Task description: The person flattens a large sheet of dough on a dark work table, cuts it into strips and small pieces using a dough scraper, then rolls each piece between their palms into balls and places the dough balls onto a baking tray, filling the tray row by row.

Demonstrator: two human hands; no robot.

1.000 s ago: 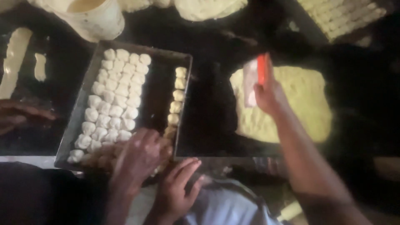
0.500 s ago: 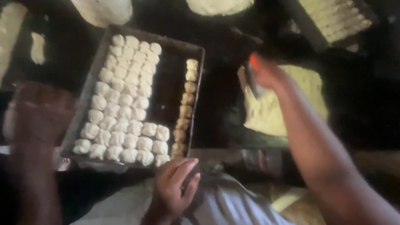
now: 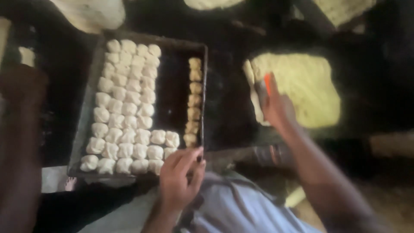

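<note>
far left: a blurred arm (image 3: pixel 19 142) of another person reaches up along the frame edge; what its hand does cannot be told.
baking tray (image 3: pixel 88 112): dark, rectangular, on the dark work surface (image 3: pixel 228 99), seen at a slight angle.
tray contents, left part: pale dough pieces (image 3: pixel 125 108) packed in tight rows, touching one another, filling most of the tray.
tray contents, middle: a bare dark strip between the packed block and the right wall.
tray contents, right wall: a single column of dough pieces (image 3: pixel 194 101) running down beside the rim.
left hand (image 3: pixel 179 181): at the tray's near right corner, fingers resting on the rim by the last pieces; it grasps nothing that shows, fingers loosely bent.
right hand (image 3: pixel 278 108): clenched around a scraper with an orange handle (image 3: pixel 264 88), held at the left edge of the dough sheet.
flat dough sheet (image 3: pixel 302 88): yellowish, rolled out, right of the tray and apart from it.
top edge: more pale dough lumps (image 3: pixel 92 13), partly cut off.
</note>
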